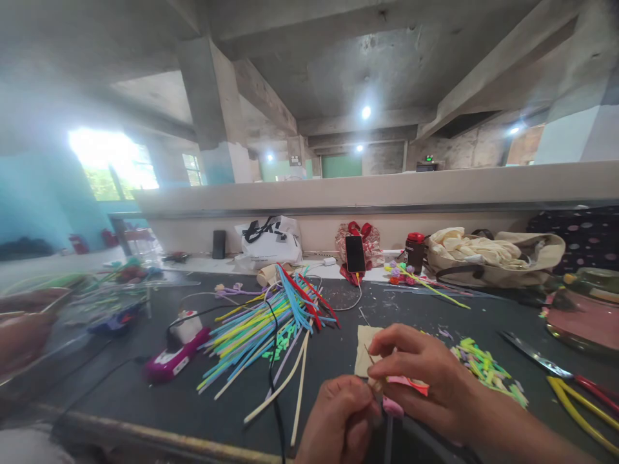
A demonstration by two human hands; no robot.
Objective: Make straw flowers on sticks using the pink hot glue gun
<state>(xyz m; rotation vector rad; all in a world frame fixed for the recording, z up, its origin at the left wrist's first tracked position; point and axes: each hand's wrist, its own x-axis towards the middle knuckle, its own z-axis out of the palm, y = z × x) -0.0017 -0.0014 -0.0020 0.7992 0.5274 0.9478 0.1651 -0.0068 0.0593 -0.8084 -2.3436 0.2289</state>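
Note:
My right hand (425, 377) pinches a small pink and orange paper piece (409, 383) near the table's front edge, with a thin stick poking up between its fingers. My left hand (341, 419) is curled just below and left of it, fingers closed on the lower end of the same small work, where a pink bud (393, 407) sits on a stem. A beige square of card (363, 348) lies on the dark table (145, 393) right behind my hands.
A fan of coloured strips (264, 325) lies to the left, with a pink glue gun (174, 361) and its cord. Green and yellow cuttings (488, 367) and scissors (556, 368) lie at right. A phone (355, 253), bags and a bottle stand at the back.

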